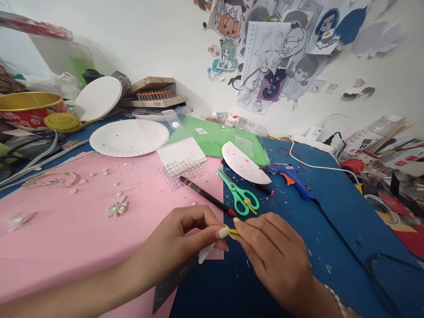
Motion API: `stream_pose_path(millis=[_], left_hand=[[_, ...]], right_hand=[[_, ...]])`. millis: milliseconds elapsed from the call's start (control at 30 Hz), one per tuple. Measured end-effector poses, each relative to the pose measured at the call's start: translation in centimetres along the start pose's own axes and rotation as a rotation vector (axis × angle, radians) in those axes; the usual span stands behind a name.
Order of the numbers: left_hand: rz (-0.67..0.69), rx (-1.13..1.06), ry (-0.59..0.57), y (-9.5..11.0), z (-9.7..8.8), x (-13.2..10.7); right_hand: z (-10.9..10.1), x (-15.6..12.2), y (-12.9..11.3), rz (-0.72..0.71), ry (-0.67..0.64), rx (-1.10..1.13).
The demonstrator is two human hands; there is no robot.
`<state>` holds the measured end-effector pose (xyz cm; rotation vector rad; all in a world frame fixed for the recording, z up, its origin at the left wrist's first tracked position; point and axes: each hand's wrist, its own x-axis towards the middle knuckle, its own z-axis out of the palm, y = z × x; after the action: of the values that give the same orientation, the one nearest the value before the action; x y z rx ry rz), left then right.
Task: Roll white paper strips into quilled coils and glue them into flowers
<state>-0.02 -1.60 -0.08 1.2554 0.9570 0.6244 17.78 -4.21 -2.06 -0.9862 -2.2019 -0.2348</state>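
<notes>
My left hand (185,236) is closed in a pinch, its thumb tip at one end of a thin yellow piece (234,232). The fingers of my right hand (274,247) are pressed together on the other end, so only a short length shows; its exact kind is hidden. Below my left fingers hangs a small white scrap (206,253), and I cannot tell whether it is held. Under that hand lies a grey flat tool (172,282), partly covered. Just beyond my hands are a black marker with red ends (207,194) and green scissors (237,191).
A blue glue gun (294,176) with a black cord lies right, beside a cut paper plate piece (245,163). Pink paper (82,238) carries rhinestone sheets (182,170) and a white bow-like ornament (117,206). A paper plate (129,137) and a green folder (215,139) are behind.
</notes>
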Motion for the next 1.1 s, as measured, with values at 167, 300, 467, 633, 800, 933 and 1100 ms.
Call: stream_pose_path(millis=[167,300,467,633,800,933,1100], left_hand=[[0.047,0.047,-0.010,0.3,-0.3,0.0],[0.035,0.079,-0.012,0.4,-0.3,-0.2],[0.007,0.045,-0.010,0.2,-0.4,-0.1],[0.024,0.093,-0.005,0.3,-0.4,0.1],[0.046,0.204,0.015,0.6,-0.5,-0.1],[0.123,0.240,-0.007,0.5,-0.5,-0.2],[0.102,0.242,-0.008,0.6,-0.3,-0.3]], right_hand=[[-0.1,0.6,-0.1,0.057,-0.002,0.056],[-0.2,1.1,0.2,0.110,-0.104,0.169],[-0.6,0.9,0.6,0.257,-0.284,0.311],[-1.2,1.2,1.0,0.392,-0.364,0.493],[-1.7,1.8,1.1,0.541,-0.568,0.734],[-1.8,1.8,1.2,0.596,-0.638,0.828],[-1.9,1.6,1.4,0.636,-0.639,0.870]])
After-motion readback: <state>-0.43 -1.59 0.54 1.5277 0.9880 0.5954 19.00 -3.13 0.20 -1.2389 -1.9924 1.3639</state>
